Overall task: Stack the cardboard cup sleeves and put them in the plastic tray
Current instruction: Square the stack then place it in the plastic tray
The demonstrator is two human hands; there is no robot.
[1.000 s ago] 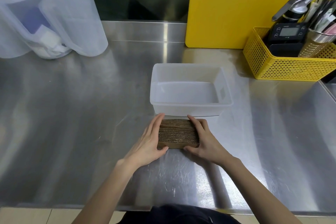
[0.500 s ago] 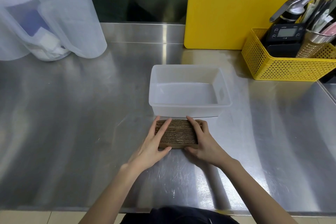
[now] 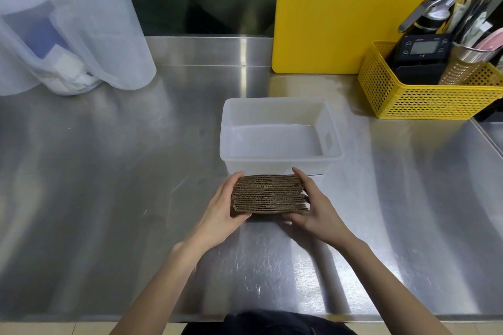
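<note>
A stack of brown corrugated cardboard cup sleeves [image 3: 269,193] is held on edge just in front of the plastic tray [image 3: 333,141]. My left hand [image 3: 220,215] presses the stack's left end and my right hand [image 3: 317,208] presses its right end, squeezing it between them. The bottom of the stack looks just off or barely on the steel counter; I cannot tell which. The translucent white tray has nothing inside it and stands directly behind the stack.
A yellow perforated basket [image 3: 424,103] with a scale and utensils stands at the back right. A yellow board [image 3: 340,8] leans against the back wall. Translucent plastic pitchers [image 3: 103,35] stand at the back left. The steel counter [image 3: 109,185] spreads around.
Both hands have shifted from lying over the stack to gripping its two ends, and the stack has turned up so its corrugated edges face the camera.
</note>
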